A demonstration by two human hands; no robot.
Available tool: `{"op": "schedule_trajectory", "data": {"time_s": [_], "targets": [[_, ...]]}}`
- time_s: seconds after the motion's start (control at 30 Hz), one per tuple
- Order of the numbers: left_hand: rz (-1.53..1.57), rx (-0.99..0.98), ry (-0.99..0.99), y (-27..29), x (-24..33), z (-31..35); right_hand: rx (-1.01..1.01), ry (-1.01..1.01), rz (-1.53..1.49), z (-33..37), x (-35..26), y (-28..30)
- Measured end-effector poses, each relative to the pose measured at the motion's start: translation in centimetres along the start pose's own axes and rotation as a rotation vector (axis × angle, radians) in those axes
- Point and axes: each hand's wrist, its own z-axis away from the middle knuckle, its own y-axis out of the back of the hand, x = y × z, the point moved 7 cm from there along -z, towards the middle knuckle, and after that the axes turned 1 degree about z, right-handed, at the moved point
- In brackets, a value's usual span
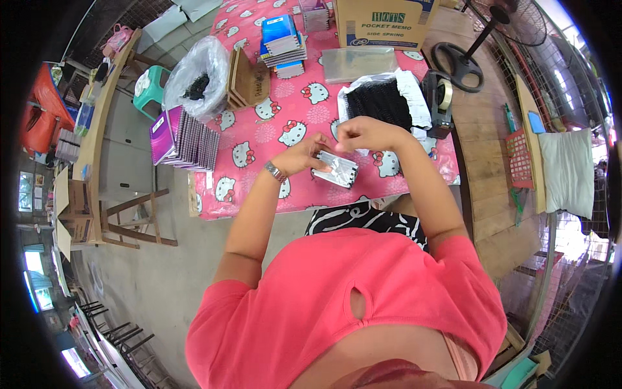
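My left hand (303, 155), with a metal watch at its wrist, grips a small stack of spiral memo pads (337, 170) at its left side. The pads have black spiral bindings along one edge, and their top looks shiny, as if under clear plastic. Just above the stack's right part is my right hand (370, 135), its fingers curled together. Whether it pinches anything is too small to make out. Beyond the right hand lies a pile of black spiral bindings (379, 104) on white wrapping.
A tape dispenser (439, 107) stands right of the bindings. Clear plastic sheets (360, 65) lie before a cardboard box (387, 26). Purple notebooks (188, 144) are stacked at the table's left edge, near wooden boards (249, 84) and a plastic-lined bin (201, 71). Blue notebooks (282, 40) stand farther back.
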Motion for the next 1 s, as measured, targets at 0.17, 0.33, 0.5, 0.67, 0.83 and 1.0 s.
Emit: {"op": "schedule_trajectory", "data": {"time_s": [0.17,0.33,0.5,0.67,0.83,1.0], "targets": [[0.041,-0.025,-0.044,0.1,-0.2,-0.1,-0.313,-0.016,0.725,-4.2,-0.2,-2.7],[-0.009,-0.023,-0.063,-0.1,0.4,0.2,-0.419,-0.079,0.757,-5.7,2.2,-2.2],[-0.022,0.017,-0.099,-0.3,0.3,0.8,-0.382,-0.308,-0.120,-3.0,8.6,-3.2],[-0.830,0.209,-0.502,-1.7,2.9,3.8,0.017,-0.320,-0.030,-1.4,12.3,-3.0],[-0.838,0.210,-0.486,-3.0,2.8,3.9,0.239,-0.057,-0.266,2.6,13.2,-3.0],[-0.256,0.654,-0.444,1.5,-0.1,2.3,0.187,0.006,-0.170,4.3,10.9,-4.7]]}}
